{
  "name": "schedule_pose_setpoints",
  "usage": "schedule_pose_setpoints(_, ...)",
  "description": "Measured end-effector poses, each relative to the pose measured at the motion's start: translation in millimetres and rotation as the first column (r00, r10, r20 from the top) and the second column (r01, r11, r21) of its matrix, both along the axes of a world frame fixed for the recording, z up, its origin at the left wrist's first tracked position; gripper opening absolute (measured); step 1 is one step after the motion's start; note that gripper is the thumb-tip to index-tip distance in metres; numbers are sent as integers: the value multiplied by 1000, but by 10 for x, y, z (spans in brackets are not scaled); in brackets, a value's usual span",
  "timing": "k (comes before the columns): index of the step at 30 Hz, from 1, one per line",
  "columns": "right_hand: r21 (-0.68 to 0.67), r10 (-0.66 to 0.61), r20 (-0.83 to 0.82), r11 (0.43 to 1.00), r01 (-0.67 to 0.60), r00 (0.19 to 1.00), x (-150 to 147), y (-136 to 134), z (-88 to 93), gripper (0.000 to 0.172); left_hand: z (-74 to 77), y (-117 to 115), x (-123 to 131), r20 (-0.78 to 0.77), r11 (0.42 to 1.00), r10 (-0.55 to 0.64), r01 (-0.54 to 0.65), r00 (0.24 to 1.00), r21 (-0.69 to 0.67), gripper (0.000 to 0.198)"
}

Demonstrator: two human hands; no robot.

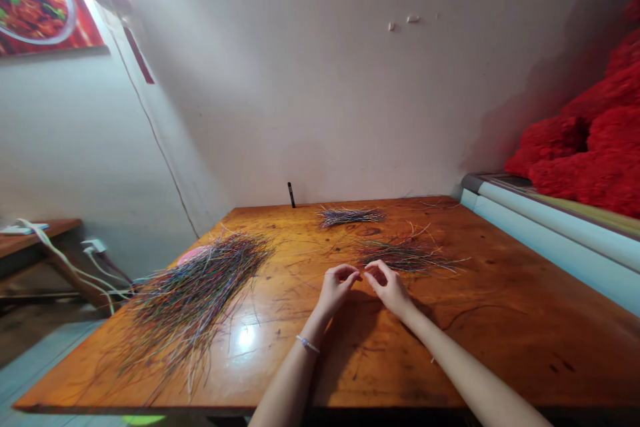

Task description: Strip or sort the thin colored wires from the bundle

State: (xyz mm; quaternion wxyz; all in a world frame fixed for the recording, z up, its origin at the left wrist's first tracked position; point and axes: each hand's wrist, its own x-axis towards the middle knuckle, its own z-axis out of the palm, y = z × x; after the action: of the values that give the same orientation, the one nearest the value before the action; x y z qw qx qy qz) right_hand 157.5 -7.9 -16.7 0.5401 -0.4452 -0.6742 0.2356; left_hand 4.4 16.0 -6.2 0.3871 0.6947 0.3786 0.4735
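Above the middle of the wooden table, my left hand (339,285) and my right hand (389,285) are held close together, thumb and forefinger of each pinched. Anything between the fingertips is too thin to make out. Just beyond my right hand lies a loose bundle of thin coloured wires (407,255), partly hidden by the fingers. Farther back is a smaller bundle of wires (350,216). A big heap of multicoloured wires (200,300) spreads over the left side, well apart from my left hand.
The wooden table (280,353) meets the wall, where a black marker (291,195) stands upright. Pink material (196,254) shows behind the big heap. At right are long pale rolls (550,227) and a fluffy red pile (590,140). White cables (65,260) hang at left.
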Motion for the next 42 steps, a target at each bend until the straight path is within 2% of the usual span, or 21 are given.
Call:
schedule_pose_setpoints(7, 36, -4, 69, 999, 1, 998, 6, -18, 42, 17, 8, -14, 3, 2, 1000, -24, 24, 1000, -7, 22)
schedule_pose_setpoints(10, 30, -1, 67, 1000, -1, 998, -1, -18, 38, 18, 10, -23, 12, -47, 999, -10, 12, 999, 35, 20)
schedule_pose_setpoints(13, 20, -7, 48, 1000, 6, 999, -9, -13, 20, 18, 3, -20, 16, -72, 984, 120, -109, 990, 140, 17)
schedule_pose_setpoints(17, -2, -17, 9, 1000, 17, 1000, -7, -9, 6, 18, 1, 10, -29, 4, 920, 328, -321, 945, 225, 36)
schedule_pose_setpoints(19, -15, -21, -12, 1000, 21, 1000, -3, -6, 4, 18, 20, 21, -73, 10, 876, 419, -408, 908, 256, 30)
schedule_pose_setpoints(22, -22, -39, -30, 999, 38, 999, 1, 7, -6, 19, 74, 9, -121, -30, 822, 491, -452, 870, 346, 16)
schedule_pose_setpoints(26, -29, -46, -38, 999, 45, 998, 0, 34, -33, 19, 129, -53, -99, -113, 736, 555, -423, 824, 530, 14)
schedule_pose_setpoints(28, -27, -46, -36, 999, 45, 998, 0, 40, -41, 20, 132, -82, -66, -171, 705, 565, -364, 807, 608, 7)
schedule_pose_setpoints(30, -22, -44, -31, 999, 43, 999, 3, 39, -40, 20, 124, -103, -36, -240, 695, 553, -283, 798, 661, 5)
schedule_pose_setpoints(35, -5, -19, -5, 1000, 19, 1000, 2, 15, -14, 19, 100, -121, -13, -394, 692, 524, -107, 755, 714, 12)
schedule_pose_setpoints(37, -11, 7, -9, 1000, -7, 1000, 1, 7, -5, 19, 94, -115, -20, -409, 692, 527, -96, 745, 716, 12)
schedule_pose_setpoints(42, -50, 21, -98, 998, -26, 995, 15, 9, 0, 24, 85, -85, -46, -369, 666, 582, -164, 725, 728, 8)
